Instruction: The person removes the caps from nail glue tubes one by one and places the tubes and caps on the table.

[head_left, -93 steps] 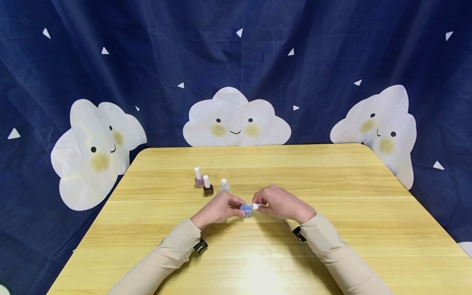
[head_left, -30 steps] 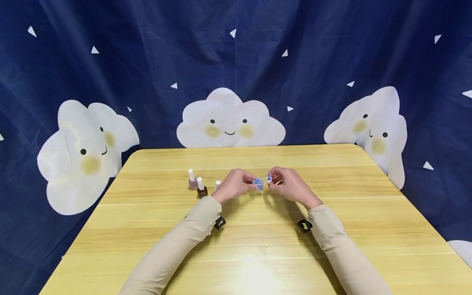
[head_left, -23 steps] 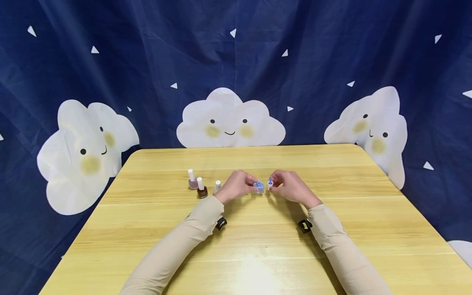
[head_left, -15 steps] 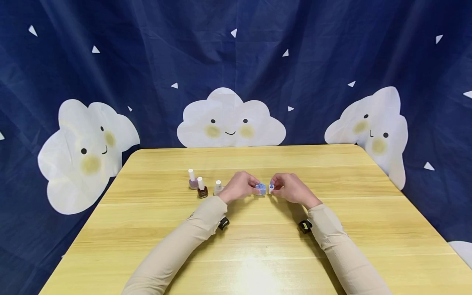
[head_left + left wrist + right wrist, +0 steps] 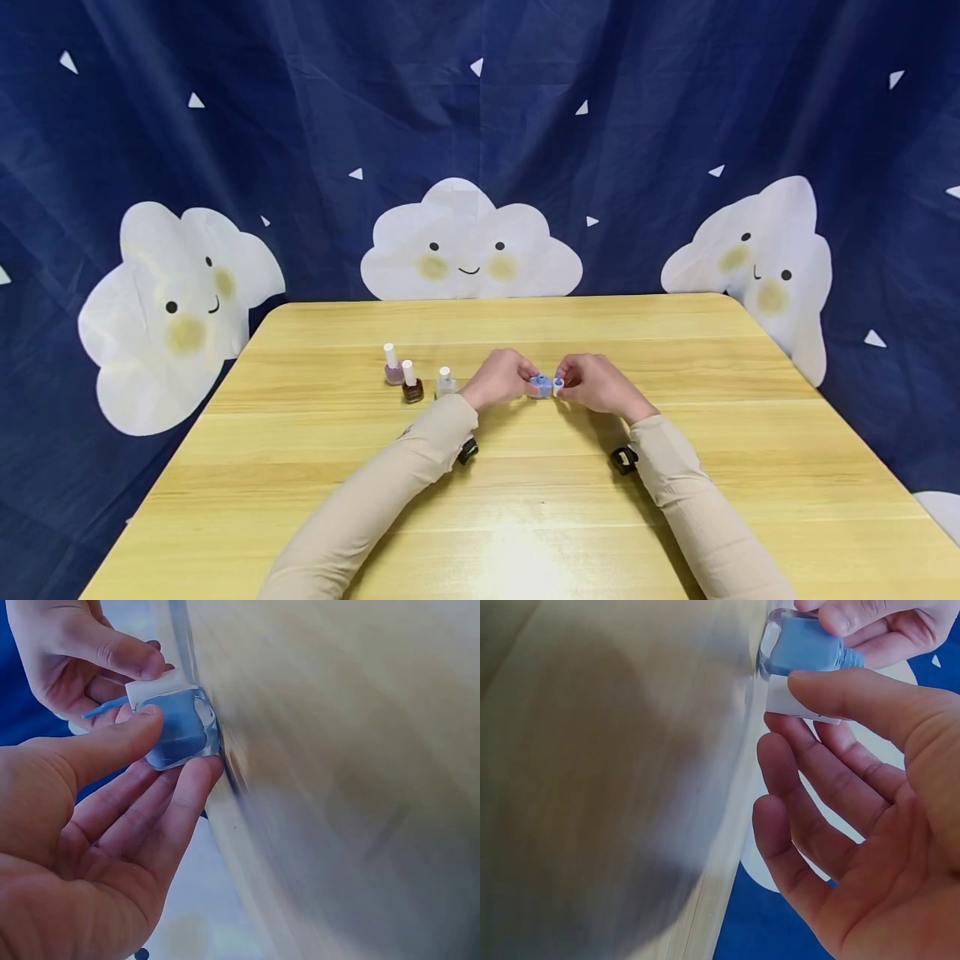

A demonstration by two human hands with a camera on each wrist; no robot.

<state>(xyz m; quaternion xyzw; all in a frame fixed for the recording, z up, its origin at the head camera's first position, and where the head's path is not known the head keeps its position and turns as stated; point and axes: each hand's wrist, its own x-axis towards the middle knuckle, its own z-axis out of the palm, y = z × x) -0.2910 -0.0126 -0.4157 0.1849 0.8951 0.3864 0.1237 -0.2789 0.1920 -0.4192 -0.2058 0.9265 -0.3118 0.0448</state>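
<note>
In the head view my left hand point(image 5: 501, 379) holds an uncapped bottle of blue nail polish point(image 5: 542, 387) low over the table. The thumb and fingertips pinch its glass sides, and the left wrist view shows the bottle point(image 5: 180, 735) with its base at the tabletop. My right hand point(image 5: 596, 385) pinches the white nail polish cap point(image 5: 787, 699) between thumb and fingers. This cap is upside down, its blue-coated brush point(image 5: 105, 707) pointing up. Bottle and cap are side by side, right up against each other in both wrist views. The right hand's other fingers are spread below the pinch.
Left of my hands stand three capped nail polish bottles: a lilac one point(image 5: 394, 374), a dark brown one point(image 5: 412, 392) and a clear one point(image 5: 445, 384), partly behind my left wrist. The wooden table point(image 5: 645, 333) ends at a dark blue cloud-print curtain point(image 5: 637, 258).
The cap and brush, at the tilted bottle's neck at first, have come off. Both hands moved farther back. Lately they sank toward the table, and the left brought the bottle rightward to the cap.
</note>
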